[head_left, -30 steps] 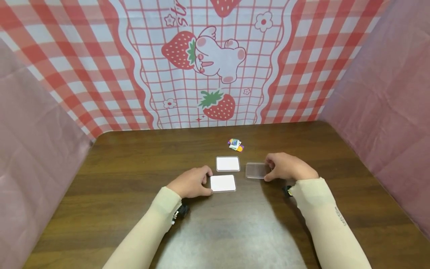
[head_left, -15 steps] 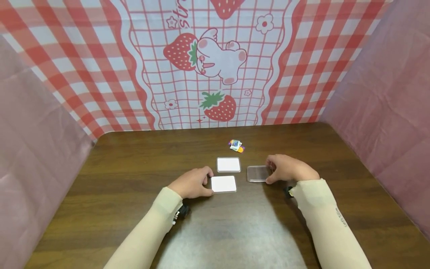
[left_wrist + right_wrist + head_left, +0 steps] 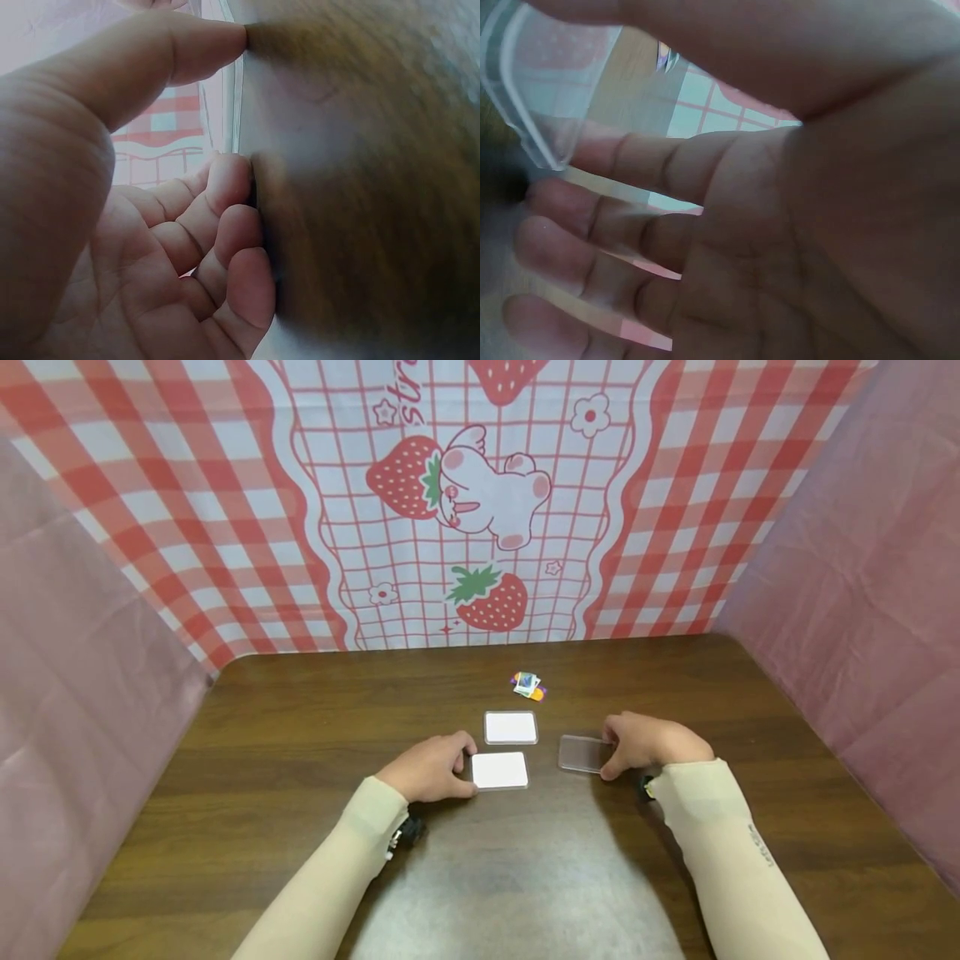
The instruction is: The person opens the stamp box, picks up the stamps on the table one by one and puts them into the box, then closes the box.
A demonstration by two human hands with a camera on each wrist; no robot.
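My right hand point(image 3: 648, 747) pinches a clear, shallow plastic lid point(image 3: 580, 754) by its right end, between thumb and index finger. In the right wrist view the clear lid point(image 3: 555, 82) shows close up, tilted, while the other fingers spread below it. At the near clear case with a white face point(image 3: 499, 771), my left hand point(image 3: 427, 768) grips the left end, thumb at the near edge and fingers at the far edge. The left wrist view shows that case point(image 3: 238, 90) edge-on as a thin strip between thumb and index finger, with fingertips down at the wooden table.
A second white-faced clear case point(image 3: 511, 727) lies just behind the near one. Farther back sits a small pile of colourful stickers or paper pieces point(image 3: 528, 686). A strawberry-print cloth point(image 3: 450, 527) hangs along the table's point(image 3: 337, 693) far edge, with pink cloth at both sides.
My right hand has shifted slightly right and toward me with the clear lid, which has turned a little. The left hand stays on the near case.
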